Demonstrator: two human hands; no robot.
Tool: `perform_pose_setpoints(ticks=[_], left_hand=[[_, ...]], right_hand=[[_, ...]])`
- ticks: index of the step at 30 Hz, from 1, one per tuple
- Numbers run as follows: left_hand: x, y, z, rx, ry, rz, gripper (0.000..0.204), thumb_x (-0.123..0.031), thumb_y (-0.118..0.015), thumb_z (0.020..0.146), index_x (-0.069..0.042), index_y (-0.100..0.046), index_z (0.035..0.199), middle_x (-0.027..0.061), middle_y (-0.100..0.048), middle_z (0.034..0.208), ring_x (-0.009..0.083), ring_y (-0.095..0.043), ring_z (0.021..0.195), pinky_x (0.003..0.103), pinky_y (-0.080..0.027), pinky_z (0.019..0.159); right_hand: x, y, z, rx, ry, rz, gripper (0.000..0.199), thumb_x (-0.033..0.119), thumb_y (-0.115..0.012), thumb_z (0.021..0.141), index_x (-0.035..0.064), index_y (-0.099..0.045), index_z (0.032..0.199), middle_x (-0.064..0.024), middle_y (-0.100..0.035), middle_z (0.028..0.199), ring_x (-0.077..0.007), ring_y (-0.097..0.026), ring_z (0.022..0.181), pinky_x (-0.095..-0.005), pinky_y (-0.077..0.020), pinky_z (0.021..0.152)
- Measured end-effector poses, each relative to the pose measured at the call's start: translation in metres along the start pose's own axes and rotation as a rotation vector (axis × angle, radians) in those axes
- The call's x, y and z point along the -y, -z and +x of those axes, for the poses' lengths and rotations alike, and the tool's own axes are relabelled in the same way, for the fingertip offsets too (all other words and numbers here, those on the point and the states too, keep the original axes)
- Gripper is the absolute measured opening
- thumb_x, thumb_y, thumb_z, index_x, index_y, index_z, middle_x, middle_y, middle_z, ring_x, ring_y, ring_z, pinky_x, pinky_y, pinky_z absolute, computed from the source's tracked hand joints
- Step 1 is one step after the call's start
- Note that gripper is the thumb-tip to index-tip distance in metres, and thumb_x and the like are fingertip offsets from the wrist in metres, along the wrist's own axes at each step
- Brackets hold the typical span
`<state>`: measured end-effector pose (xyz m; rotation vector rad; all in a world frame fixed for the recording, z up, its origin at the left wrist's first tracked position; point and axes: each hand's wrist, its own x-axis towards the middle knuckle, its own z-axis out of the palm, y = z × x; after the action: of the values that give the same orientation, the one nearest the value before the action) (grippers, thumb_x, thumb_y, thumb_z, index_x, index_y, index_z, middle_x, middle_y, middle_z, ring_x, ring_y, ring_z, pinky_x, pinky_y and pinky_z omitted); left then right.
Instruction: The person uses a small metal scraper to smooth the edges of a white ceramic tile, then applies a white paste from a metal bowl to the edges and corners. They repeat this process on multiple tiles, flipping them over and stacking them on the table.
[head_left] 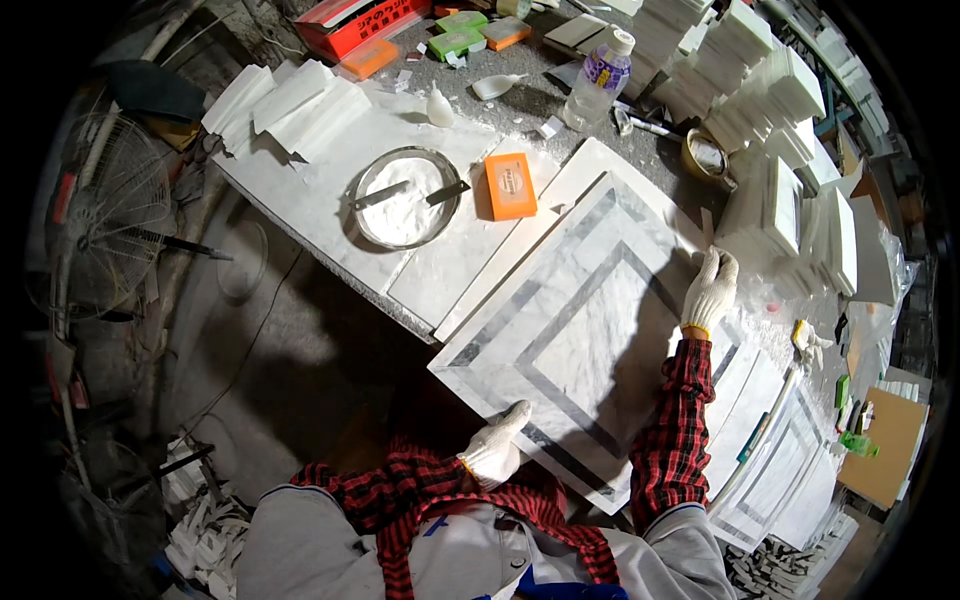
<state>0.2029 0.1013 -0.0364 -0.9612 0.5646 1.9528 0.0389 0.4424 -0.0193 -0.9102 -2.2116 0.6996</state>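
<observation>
A square marble panel (590, 330) with grey inlaid border bands lies at a slant in front of me, its near corner reaching past the table edge. My left hand (495, 448), in a white knit glove, grips its near edge with the thumb on top. At the right edge, my gloved right hand (711, 290) is closed at the panel's rim; its fingertips are partly hidden. A thin brownish strip (707, 226) shows just beyond those fingers. Left of the panel sit a metal bowl (452, 222) of white paste with two flat blades in it and an orange box (511, 186).
A plastic bottle (600, 80) and squeeze bottles (439, 108) stand at the back. White tile stacks (765, 210) line the right side. Another banded panel (765, 485) lies at the lower right. A fan (110, 215) stands at the left, beyond the table edge.
</observation>
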Motion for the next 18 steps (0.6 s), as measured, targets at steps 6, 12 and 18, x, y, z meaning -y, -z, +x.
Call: perform_pose_setpoints(ticks=[6, 12, 18], left_hand=[[-0.036, 0.047, 0.0, 0.182, 0.061, 0.184, 0.035, -0.036, -0.056, 0.101, -0.011, -0.057, 0.125, 0.0057, -0.062, 0.126, 0.0238, -0.054, 0.122, 0.041, -0.038, 0.111], [-0.118, 0.056, -0.06, -0.026, -0.1, 0.043, 0.039, -0.039, -0.059, 0.099, -0.012, -0.057, 0.127, 0.0082, -0.059, 0.131, 0.0249, -0.052, 0.125, 0.043, -0.04, 0.108], [-0.164, 0.036, -0.077, -0.14, -0.242, 0.498, 0.047, -0.039, -0.057, 0.1, -0.005, -0.052, 0.132, 0.016, -0.061, 0.121, 0.0281, -0.059, 0.117, 0.041, -0.048, 0.1]], right_hand=[[-0.042, 0.026, 0.003, 0.109, -0.283, 0.633, 0.031, 0.028, -0.062, 0.097, -0.0012, -0.063, 0.108, -0.0109, -0.07, 0.098, -0.017, -0.065, 0.091, -0.0304, -0.0511, 0.083], [-0.025, 0.103, -0.087, 0.276, -0.424, 0.808, 0.025, 0.024, -0.058, 0.102, 0.0023, -0.06, 0.112, -0.0099, -0.07, 0.096, -0.014, -0.065, 0.086, -0.0264, -0.0503, 0.076], [0.0, 0.149, -0.175, 0.392, -0.547, 0.602, 0.018, 0.024, -0.059, 0.101, 0.0076, -0.063, 0.108, 0.0012, -0.065, 0.084, -0.0005, -0.043, 0.057, -0.0169, -0.0282, 0.05]])
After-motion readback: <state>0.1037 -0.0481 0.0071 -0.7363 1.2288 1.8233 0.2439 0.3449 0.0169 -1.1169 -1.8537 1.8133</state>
